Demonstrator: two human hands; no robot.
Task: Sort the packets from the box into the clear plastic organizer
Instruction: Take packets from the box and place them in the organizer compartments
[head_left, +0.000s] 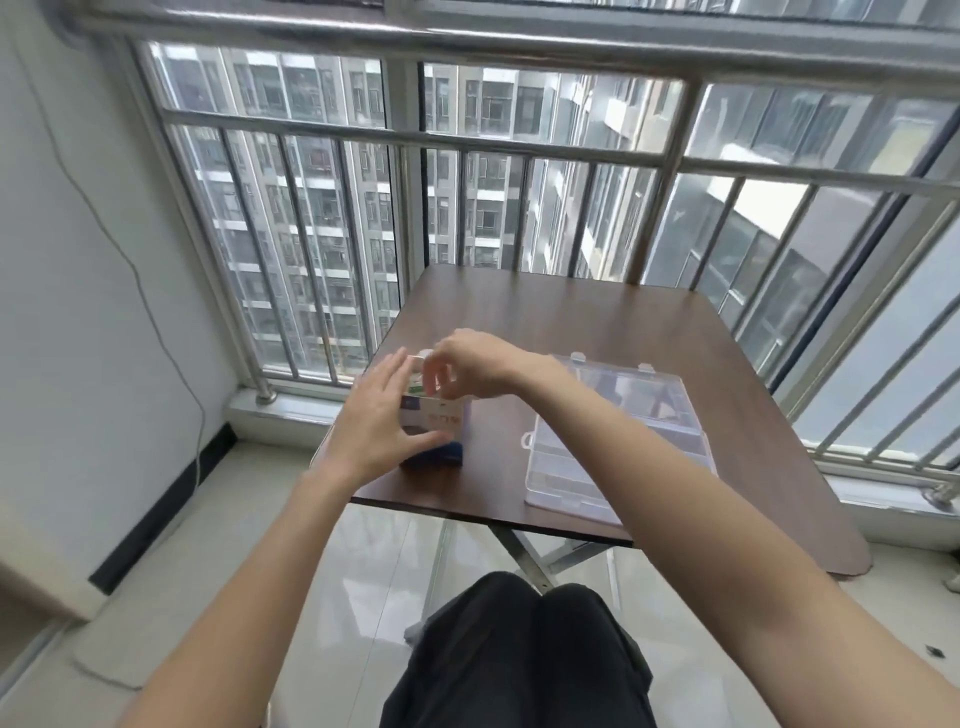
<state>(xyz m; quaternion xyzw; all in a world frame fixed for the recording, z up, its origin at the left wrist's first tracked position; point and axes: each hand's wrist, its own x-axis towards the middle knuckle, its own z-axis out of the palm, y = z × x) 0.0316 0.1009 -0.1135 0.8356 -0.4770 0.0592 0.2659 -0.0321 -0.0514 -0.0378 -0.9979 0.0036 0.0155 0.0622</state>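
Steadying: left hand (382, 415) lies flat-fingered against box (441, 431), bracing it
Extracting: right hand (467, 369) pinches a packet (415, 383) (organizer (613, 441) waits beside)

brown table (597, 322), steel railing (415, 137) (towers beyond), wall cable (156, 322)

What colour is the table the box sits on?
Dark reddish-brown, with a wood-like finish. The table shows in the head view, the only one.
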